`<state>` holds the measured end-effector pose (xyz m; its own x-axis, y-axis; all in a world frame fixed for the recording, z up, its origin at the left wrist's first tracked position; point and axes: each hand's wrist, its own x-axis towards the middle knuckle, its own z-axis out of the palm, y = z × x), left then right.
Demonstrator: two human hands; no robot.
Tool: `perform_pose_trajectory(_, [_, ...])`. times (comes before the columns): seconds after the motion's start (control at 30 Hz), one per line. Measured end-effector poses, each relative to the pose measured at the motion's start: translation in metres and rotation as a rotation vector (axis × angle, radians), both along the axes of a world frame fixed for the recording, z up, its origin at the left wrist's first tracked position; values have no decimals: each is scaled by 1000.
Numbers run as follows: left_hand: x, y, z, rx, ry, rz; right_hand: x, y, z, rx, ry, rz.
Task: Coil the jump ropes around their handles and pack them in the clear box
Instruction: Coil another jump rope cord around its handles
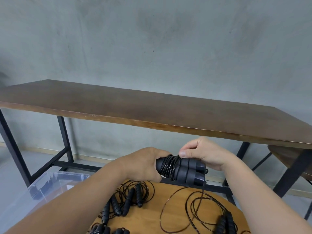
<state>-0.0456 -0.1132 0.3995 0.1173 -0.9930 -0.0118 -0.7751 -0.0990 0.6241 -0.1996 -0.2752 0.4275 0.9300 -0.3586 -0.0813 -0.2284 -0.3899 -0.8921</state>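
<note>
Paired handles [182, 169] — part-wound; left hand [145, 163] grips them, right hand [200, 153] pinches the cord [168, 166]; loose ropes [128, 198] unwound on table [170, 217]; clear box [50, 184] — contents unclear.

Bare workroom: grey concrete wall [168, 39]; long metal-legged wooden table [152, 108]; concrete floor [10, 174].

A person's left hand [145, 163] grips a pair of black foam jump-rope handles [184, 169] wound with thin black cord, while the right hand [200, 153] pinches the cord, above a round light-wood table [170, 215] strewn with loose black jump ropes [130, 198]. A clear plastic box [50, 184], possibly holding dark items, sits left.
</note>
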Motion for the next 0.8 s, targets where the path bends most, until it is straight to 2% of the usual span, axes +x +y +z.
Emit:
perform_pose_trajectory(0.1, [1,0,2,-15,25,15,0,0,-11,213,-49,-50])
perform_pose_trajectory(0.27, [0,0,3,-38,115,62,3,6,-27,411,-137,-147])
perform_pose_trajectory(0.43, [3,-5,-2,-89,161,136,11,17,-53,479,-311,-301])
perform_pose_trajectory(0.57, [6,-9,-7,-152,143,247,13,29,-69,527,-292,-320])
perform_pose_trajectory(0.67, [8,-12,-9,-183,40,339,16,42,-79,518,-242,-341])
perform_pose_trajectory(0.8, [6,-15,-17,-136,-224,429,21,58,-84,302,-157,-385])
